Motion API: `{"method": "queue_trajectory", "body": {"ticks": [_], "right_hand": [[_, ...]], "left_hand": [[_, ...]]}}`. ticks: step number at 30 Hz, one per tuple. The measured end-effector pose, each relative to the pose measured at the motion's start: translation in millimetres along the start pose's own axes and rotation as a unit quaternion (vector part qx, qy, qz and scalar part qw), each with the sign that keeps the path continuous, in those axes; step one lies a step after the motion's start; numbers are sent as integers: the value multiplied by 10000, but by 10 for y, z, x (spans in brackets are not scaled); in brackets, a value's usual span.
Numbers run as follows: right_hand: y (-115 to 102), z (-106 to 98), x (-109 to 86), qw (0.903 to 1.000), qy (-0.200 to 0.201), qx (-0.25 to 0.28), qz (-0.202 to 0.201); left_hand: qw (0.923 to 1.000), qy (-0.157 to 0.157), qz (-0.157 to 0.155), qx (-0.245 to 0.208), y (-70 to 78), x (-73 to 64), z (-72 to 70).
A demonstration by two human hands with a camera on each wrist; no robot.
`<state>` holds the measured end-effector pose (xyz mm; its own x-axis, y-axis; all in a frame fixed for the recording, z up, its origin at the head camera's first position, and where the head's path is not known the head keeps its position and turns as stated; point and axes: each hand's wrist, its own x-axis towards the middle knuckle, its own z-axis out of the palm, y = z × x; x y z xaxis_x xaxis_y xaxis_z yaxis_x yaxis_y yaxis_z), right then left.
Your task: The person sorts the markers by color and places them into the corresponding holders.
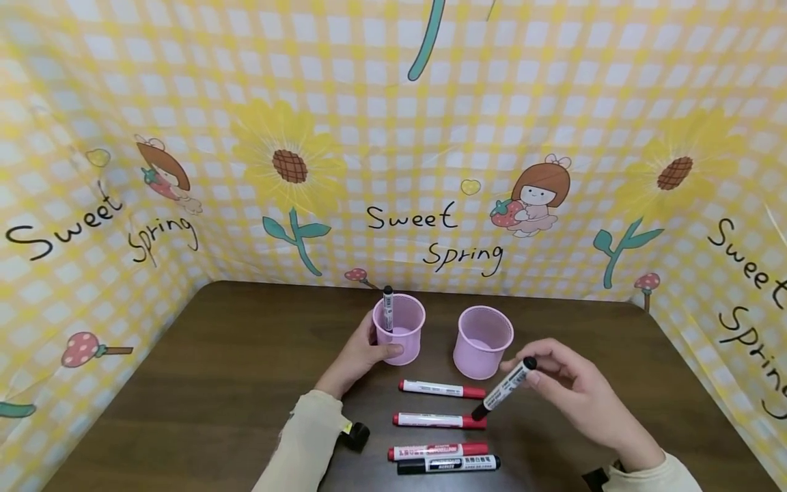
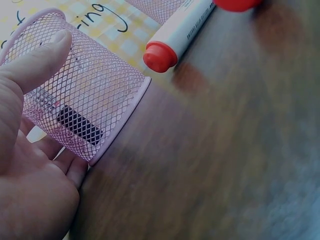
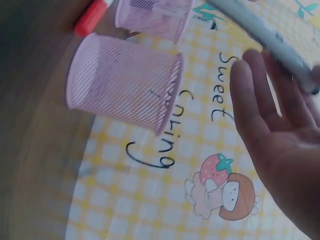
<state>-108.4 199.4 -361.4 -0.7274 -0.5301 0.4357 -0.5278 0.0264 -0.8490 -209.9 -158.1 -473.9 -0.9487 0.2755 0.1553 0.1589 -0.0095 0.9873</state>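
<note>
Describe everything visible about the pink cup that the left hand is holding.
The left pink mesh cup is a round pen holder of fine pink mesh that looks like metal, with a solid rim and base. It stands upright on the brown table, left of a second, matching cup and apart from it. The left hand grips its side, thumb across the front. One black marker stands inside, leaning on the rim with its capped end sticking out above; the left wrist view shows its dark body through the mesh.

Dark wooden table [image 1: 203,383] before a yellow checked "Sweet Spring" backdrop [image 1: 393,137].
</note>
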Motion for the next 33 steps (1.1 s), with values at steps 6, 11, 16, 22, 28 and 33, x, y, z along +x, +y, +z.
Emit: {"method": "queue_trajectory", "body": {"ticks": [6, 11, 16, 22, 28, 33], "right_hand": [[-101, 101, 185, 9965, 812, -171, -15], [-190, 207, 441, 9883, 1394, -577, -216], [-246, 315, 752, 9804, 1768, -865, -90], [-171, 436, 1162, 9782, 1926, -778, -29], [-53, 605, 1489, 9768, 1871, -1018, 224], [63, 724, 1646, 9730, 1763, -1357, 620]], "left_hand": [[10000, 1, -22, 45, 10, -4, 4], [9999, -41, 99, 18, 19, 12, 12], [9999, -72, 133, -28, 1, 18, 6], [10000, 4, 73, -29, -3, 10, -3], [10000, 16, -6, -3, 18, 6, -5], [10000, -56, 15, -41, 26, -1, -5]]}}
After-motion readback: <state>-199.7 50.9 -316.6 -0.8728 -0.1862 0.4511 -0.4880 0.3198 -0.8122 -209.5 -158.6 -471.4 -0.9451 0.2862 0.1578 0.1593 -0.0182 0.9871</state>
